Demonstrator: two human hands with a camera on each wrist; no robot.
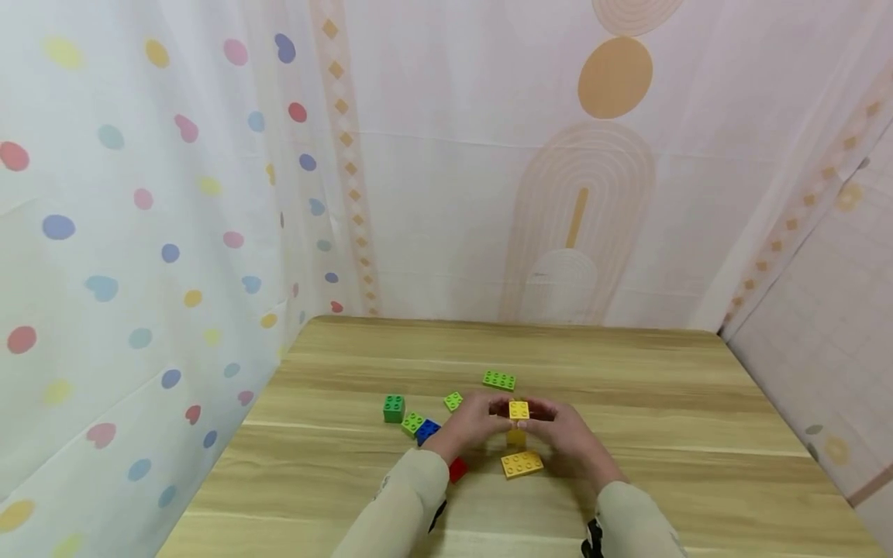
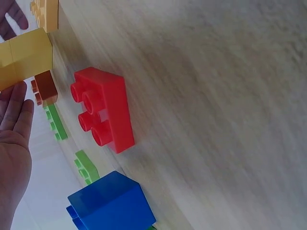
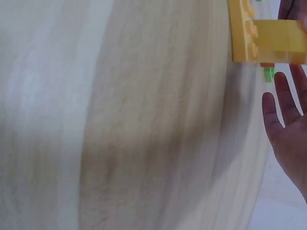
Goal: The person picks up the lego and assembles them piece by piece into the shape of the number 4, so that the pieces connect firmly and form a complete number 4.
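Brick of dark green (image 1: 394, 408), lime brick (image 1: 413, 423), blue brick (image 1: 428, 432) and red brick (image 1: 457, 470) lie left of our yellow tower (image 1: 518, 411). We pinch that tower between us, left hand (image 1: 474, 422) gripping its left side, long lime brick (image 1: 499, 380) behind it, flat amber brick (image 1: 522, 464) just in front, right hand (image 1: 567, 430) gripping its right side.

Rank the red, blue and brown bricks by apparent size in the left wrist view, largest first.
1. Blue brick and red brick: too alike to rank; the blue one meets the picture's bottom edge.
2. Brown brick: smallest.
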